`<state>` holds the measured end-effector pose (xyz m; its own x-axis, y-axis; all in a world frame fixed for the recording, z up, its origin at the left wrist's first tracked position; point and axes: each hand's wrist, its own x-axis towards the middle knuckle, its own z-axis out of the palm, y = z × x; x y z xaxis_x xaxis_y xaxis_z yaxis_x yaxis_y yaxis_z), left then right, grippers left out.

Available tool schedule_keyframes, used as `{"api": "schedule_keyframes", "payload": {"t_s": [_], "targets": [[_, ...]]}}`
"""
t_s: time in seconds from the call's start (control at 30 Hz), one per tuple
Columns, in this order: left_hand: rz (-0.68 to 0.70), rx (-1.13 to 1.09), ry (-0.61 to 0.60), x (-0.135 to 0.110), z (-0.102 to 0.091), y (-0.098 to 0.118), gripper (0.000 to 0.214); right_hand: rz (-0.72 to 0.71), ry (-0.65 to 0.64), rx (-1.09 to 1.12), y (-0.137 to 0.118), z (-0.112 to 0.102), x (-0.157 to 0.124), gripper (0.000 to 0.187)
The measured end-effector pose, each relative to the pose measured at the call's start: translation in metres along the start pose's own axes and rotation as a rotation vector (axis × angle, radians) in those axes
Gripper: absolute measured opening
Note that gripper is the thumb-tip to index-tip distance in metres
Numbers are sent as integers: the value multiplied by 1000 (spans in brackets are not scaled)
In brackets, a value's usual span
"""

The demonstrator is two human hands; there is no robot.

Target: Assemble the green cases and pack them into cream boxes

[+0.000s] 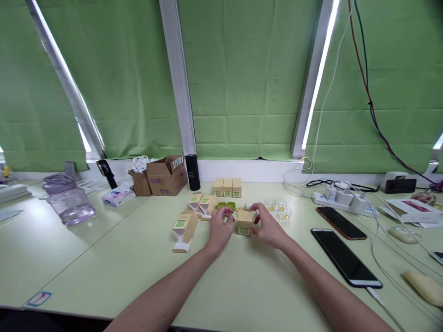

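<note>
A small tan cardboard box (244, 223) with a green label stands closed on the table between my two hands. My right hand (269, 227) is at its right side, with curled fingers against the edge and one finger over the back corner. On the other side, my left hand (220, 227) has loosely bent fingers that are apart, just short of the box, holding nothing visible. Green plastic pieces (226, 205) lie behind my left fingers, partly hidden. Clear plastic cups with yellow centres (278, 207) stand beyond my right hand. Open-flapped small boxes (185, 227) lie left of my left hand.
Three closed small boxes (227, 187) stand in a row at the back. A black cylinder (193, 172) and a larger open carton (167, 176) are behind to the left. Rightward lie two phones (346, 257), a power strip (342, 203) and cables. A purple water bottle (69, 200) stands far left.
</note>
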<state>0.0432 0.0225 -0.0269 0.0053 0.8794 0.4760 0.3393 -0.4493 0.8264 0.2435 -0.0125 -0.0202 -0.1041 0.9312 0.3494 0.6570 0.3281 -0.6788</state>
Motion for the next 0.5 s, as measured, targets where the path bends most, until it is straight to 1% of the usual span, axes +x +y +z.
{"api": "schedule_keyframes", "payload": {"t_s": [0.17,0.3,0.43,0.5], "targets": [[0,11,1,-1,1,-2,17,-62,8,-78,-7,5,-1,42],[-6,15,1,0,2,-2,16,-67,-11,-78,-9,4,6,37],[-6,-8,3,-1,1,-1,15,-47,-30,-78,-9,-6,23,38],[-2,-22,3,-1,1,-1,16,-21,23,-75,-6,-16,39,37]]}}
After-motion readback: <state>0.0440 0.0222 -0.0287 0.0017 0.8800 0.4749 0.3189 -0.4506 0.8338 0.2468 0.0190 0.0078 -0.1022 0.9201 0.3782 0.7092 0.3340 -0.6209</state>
